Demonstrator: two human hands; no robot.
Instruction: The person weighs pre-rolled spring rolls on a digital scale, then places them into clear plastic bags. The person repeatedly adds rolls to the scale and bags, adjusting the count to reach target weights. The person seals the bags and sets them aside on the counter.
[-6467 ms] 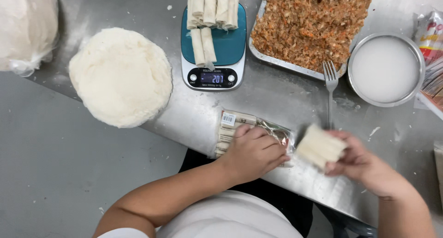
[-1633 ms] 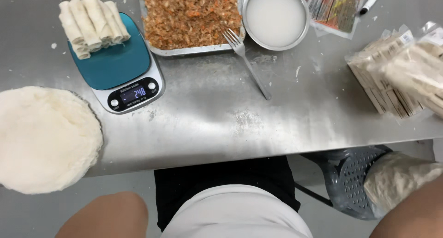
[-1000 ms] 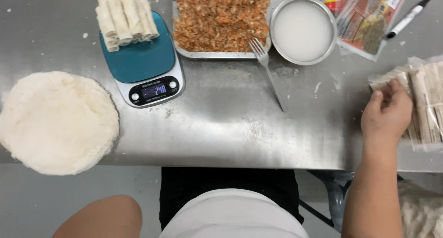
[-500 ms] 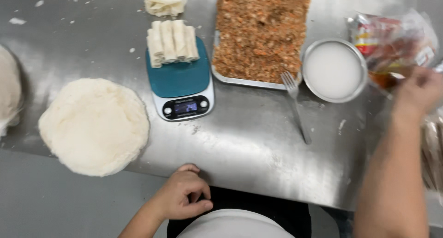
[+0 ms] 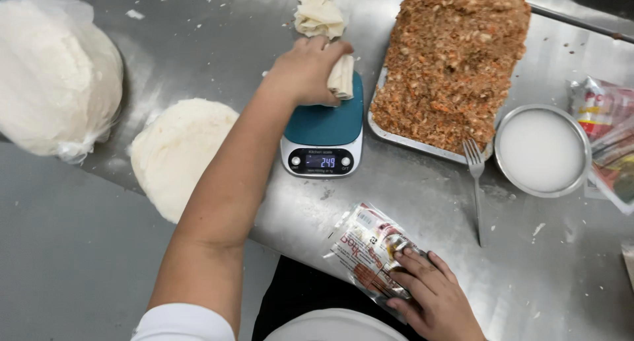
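Steel worktop (image 5: 422, 202) fills the head view. The left hand (image 5: 305, 70) reaches over the teal kitchen scale (image 5: 323, 133), its fingers curled shut around pale rolled wrappers (image 5: 342, 76) that sit on the scale's platform. The right hand (image 5: 432, 298) rests near the worktop's front edge, fingers spread and only lightly bent, pressing flat on a printed plastic packet (image 5: 363, 248) that lies there. Right of the scale stands a metal tray of brown minced filling (image 5: 456, 63). A fork (image 5: 477, 189) lies beside the tray, next to a round metal bowl of white liquid (image 5: 541, 149). Left of the scale lies a stack of round white wrappers (image 5: 178, 152), with a bagged stack (image 5: 56, 76) further left.
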